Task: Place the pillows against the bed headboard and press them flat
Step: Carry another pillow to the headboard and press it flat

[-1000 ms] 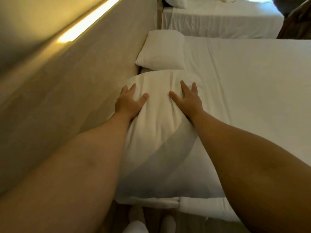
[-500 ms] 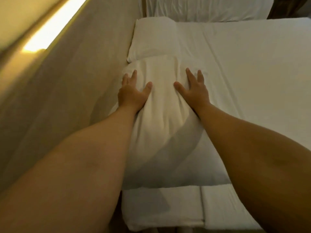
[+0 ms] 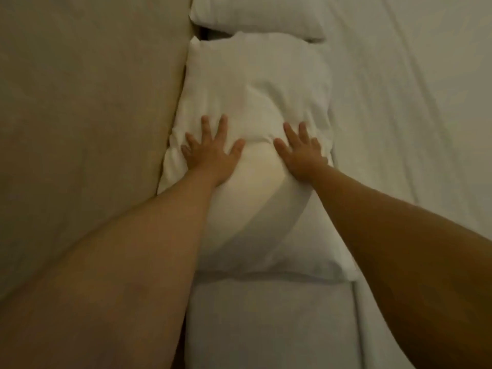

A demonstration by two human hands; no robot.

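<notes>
A white pillow (image 3: 255,91) lies on the bed with its left edge against the beige padded headboard (image 3: 87,107). My left hand (image 3: 211,153) rests flat on its left half, fingers spread. My right hand (image 3: 300,150) lies flat on its right half, fingers apart, and the pillow dents under both palms. A second white pillow (image 3: 255,16) sits just beyond, also along the headboard, cut off by the top edge of the view.
The white sheet (image 3: 415,107) of the mattress stretches to the right with a few creases. The bed's near end (image 3: 266,323) shows below the pillow. The headboard fills the whole left side.
My view has tilted down and closer, so the lit strip and the far bed are out of sight. Both hands have slid nearer along the pillow, still pressing it.
</notes>
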